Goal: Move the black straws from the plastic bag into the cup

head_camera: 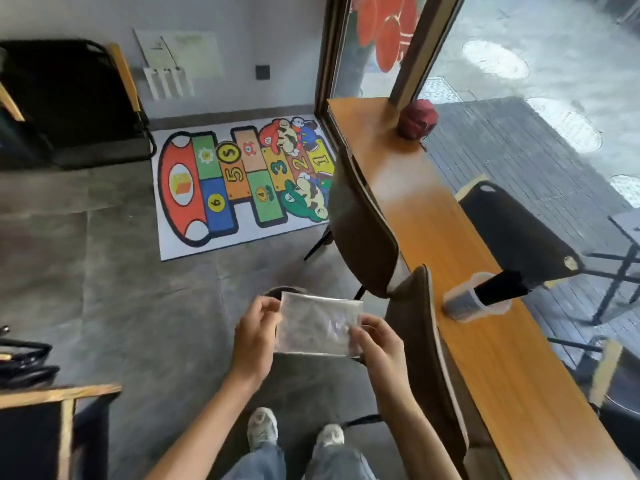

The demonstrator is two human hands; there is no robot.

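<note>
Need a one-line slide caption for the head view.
Both hands hold the emptied plastic bag; black straws fill the cup.

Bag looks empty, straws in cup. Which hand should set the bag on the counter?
Right hand, probably: it already pinches the plastic bag on the side nearer the wooden counter. The left hand is farther away.

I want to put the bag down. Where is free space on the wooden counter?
The counter is bare between the red object and the cup, and again nearer than the cup. Beside the cup, the black straws crowd it.
</note>
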